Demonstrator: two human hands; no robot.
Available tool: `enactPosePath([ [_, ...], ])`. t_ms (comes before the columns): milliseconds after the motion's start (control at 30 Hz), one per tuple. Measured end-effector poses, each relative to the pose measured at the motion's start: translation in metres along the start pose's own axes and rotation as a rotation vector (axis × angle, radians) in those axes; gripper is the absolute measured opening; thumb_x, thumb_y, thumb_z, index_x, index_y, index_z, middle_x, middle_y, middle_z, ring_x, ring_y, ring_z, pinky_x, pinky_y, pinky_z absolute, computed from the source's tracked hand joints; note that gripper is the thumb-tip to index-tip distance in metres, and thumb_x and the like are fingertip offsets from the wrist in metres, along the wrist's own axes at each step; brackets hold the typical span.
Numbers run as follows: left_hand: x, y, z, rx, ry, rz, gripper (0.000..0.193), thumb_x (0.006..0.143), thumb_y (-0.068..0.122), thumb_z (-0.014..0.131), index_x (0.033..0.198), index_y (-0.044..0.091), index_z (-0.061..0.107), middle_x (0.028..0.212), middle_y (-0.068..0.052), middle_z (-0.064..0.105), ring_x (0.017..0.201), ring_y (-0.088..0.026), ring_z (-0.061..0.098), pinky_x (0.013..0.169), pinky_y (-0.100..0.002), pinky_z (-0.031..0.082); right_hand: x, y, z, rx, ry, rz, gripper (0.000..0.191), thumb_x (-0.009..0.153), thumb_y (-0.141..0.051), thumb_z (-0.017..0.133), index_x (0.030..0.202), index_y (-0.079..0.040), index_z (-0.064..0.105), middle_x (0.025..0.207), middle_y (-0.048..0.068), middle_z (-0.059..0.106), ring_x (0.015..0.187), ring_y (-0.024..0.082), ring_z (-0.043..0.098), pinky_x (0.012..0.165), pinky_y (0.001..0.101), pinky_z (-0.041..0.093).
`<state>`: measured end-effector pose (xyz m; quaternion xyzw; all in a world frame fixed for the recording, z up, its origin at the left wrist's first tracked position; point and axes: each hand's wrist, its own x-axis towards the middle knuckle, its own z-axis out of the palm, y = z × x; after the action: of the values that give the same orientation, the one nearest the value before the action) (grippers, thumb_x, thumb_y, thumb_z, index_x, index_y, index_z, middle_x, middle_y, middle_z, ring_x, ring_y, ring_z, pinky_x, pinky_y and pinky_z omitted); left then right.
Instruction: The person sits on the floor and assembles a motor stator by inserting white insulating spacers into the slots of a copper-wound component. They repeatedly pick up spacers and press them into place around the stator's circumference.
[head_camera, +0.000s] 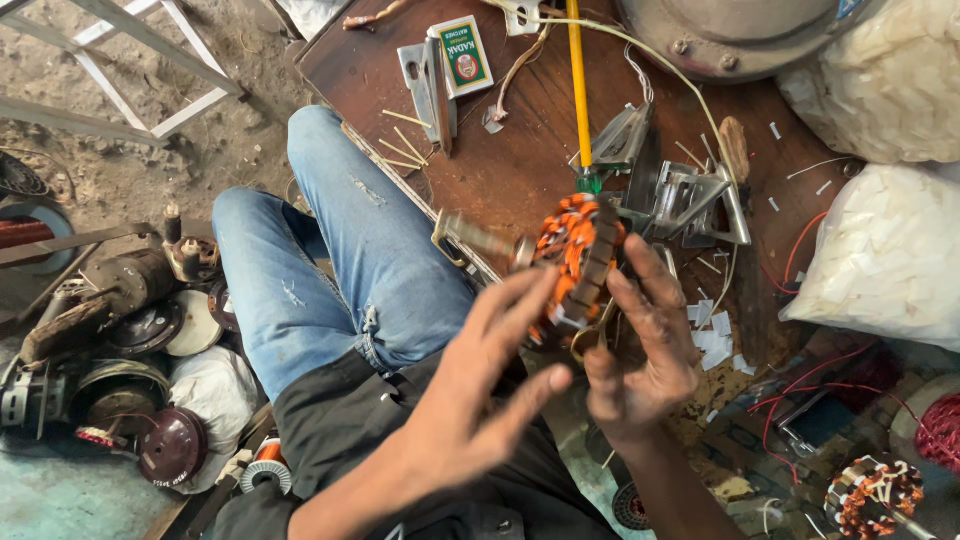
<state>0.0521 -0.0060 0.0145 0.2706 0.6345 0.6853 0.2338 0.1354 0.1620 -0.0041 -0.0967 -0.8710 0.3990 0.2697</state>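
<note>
A matchbox lies at top centre, white sacks at right, old motor parts at lower left, a second stator at lower right.

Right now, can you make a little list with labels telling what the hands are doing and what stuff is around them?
Place: cluttered workshop, wooden table, dirt floor
Left hand: open, fingers spread, beside the motor winding, not clearly gripping it
Right hand: holding the motor winding from the side
Motor winding: round, orange copper coils on a metal core, held above the table edge
On the table: yellow-handled tool, small green box, metal brackets, paper scraps
Nearby: white sacks, another winding
Legs: blue jeans
</note>
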Motion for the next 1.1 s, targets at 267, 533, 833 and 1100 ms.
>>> enactPosePath([
  [267,0.005,0.011,-0.031,0.311,-0.193,0.037,0.052,0.095,0.012,0.071,0.145,0.014,0.057,0.143,-0.009,0.062,0.133,-0.028,0.062,0.112,-0.04,0.052,-0.009,-0.003,-0.009,-0.041,-0.056,0.016,0.034,0.095,-0.014,0.079,0.125,-0.002,0.068,0.125,0.013,0.068,0.118,0.029,0.069,0.105,0.041,0.058],
  [533,0.046,-0.009,-0.036,0.182,-0.289,0.146,0.054,0.097,0.021,0.072,0.145,0.003,0.054,0.124,-0.014,0.06,0.115,-0.033,0.058,0.098,-0.042,0.048,-0.02,0.016,0.017,0.087,0.181,-0.066,0.033,0.099,-0.008,0.076,0.121,-0.011,0.051,0.136,0.011,0.064,0.123,0.028,0.066,0.112,0.0441,0.056],
  [833,0.057,-0.009,-0.034,0.155,-0.227,0.029,0.043,0.095,0.023,0.074,0.131,0.004,0.064,0.108,-0.011,0.066,0.101,-0.028,0.063,0.086,-0.037,0.051,-0.024,0.028,0.026,-0.052,0.241,-0.138,0.026,0.102,0.008,0.065,0.119,-0.011,0.061,0.148,0.019,0.055,0.143,0.039,0.057,0.107,0.0451,0.06],
  [1100,0.065,-0.011,-0.033,0.194,-0.266,0.065,0.039,0.091,0.02,0.078,0.124,0.004,0.065,0.108,-0.01,0.065,0.1,-0.03,0.06,0.086,-0.039,0.049,-0.018,0.026,0.021,0.018,0.197,-0.071,0.03,0.095,0.014,0.069,0.11,-0.011,0.06,0.138,0.011,0.059,0.127,0.031,0.064,0.105,0.0426,0.06],
])
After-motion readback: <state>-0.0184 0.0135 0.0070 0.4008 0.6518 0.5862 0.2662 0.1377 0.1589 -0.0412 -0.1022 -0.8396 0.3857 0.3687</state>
